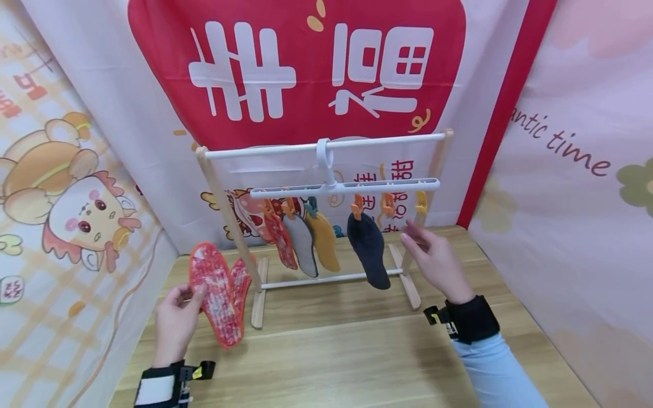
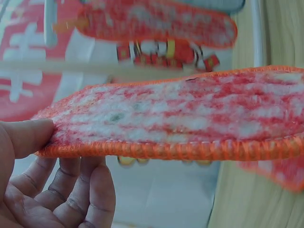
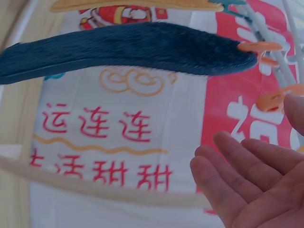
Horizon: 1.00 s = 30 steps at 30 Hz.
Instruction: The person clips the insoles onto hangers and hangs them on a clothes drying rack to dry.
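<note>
My left hand (image 1: pixel 176 320) pinches a red-and-white insole (image 1: pixel 216 294) with orange stitched edging, thumb on its face and fingers behind. A second red insole (image 1: pixel 240 280) shows partly behind it, beside the rack's left leg. My right hand (image 1: pixel 436 260) is raised near the rack's right post, fingers extended and holding nothing. Close by it are an orange clip (image 1: pixel 388 205) and a yellow clip (image 1: pixel 420 202), both without an insole. From the white hanger (image 1: pixel 347 187) hang a red insole (image 1: pixel 282 241), a grey one (image 1: pixel 302 243), a mustard one (image 1: pixel 325 241) and a dark blue one (image 1: pixel 367 249).
A rack with a white top bar (image 1: pixel 270 151) and wooden feet (image 1: pixel 259 306) stands on the wood-grain table (image 1: pixel 336 351). Printed cloths rise at the back, left (image 1: pixel 46 187) and right (image 1: pixel 561 198).
</note>
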Available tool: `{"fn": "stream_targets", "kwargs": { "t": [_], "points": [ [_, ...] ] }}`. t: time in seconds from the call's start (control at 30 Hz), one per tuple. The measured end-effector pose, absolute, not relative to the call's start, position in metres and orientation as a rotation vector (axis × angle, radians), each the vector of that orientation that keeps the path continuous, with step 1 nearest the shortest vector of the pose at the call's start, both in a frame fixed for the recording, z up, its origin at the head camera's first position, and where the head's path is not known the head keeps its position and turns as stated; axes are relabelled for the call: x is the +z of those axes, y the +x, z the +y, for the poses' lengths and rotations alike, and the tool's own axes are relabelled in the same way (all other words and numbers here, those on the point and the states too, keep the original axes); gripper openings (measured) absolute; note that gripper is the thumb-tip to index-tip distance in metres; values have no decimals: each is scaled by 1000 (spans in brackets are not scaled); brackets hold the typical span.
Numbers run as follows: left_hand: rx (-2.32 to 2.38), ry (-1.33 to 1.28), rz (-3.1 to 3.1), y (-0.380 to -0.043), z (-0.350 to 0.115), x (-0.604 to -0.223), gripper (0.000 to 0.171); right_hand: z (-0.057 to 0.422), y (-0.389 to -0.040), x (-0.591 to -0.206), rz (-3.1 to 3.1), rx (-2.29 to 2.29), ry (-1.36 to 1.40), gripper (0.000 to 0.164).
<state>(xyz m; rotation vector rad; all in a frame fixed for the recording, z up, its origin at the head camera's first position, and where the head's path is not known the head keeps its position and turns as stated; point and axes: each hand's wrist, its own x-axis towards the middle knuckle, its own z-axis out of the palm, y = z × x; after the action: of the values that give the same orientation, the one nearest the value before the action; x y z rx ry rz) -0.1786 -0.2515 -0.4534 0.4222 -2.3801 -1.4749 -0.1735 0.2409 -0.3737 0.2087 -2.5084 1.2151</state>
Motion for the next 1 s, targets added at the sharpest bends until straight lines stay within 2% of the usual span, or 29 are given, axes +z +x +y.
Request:
{"fn": "stream_targets", "kwargs": {
  "t": [0.13, 0.4, 0.73, 1.0],
  "points": [
    [-1532, 259, -2377, -169, -224, -455, 42, 230, -181, -361, -2528, 1271, 247, 65],
    [-1801, 46, -2363, -163, -166, -464, 38, 212, -199, -346, -2440, 1499, 279, 71],
    [-2095, -170, -2264, -160, -109, -474, 30, 194, -210, -335, -2291, 1590, 217, 51],
    [-2162, -291, -2274, -164, -78, -467, 29, 188, -213, -334, -2238, 1628, 244, 51]
  ]
}}
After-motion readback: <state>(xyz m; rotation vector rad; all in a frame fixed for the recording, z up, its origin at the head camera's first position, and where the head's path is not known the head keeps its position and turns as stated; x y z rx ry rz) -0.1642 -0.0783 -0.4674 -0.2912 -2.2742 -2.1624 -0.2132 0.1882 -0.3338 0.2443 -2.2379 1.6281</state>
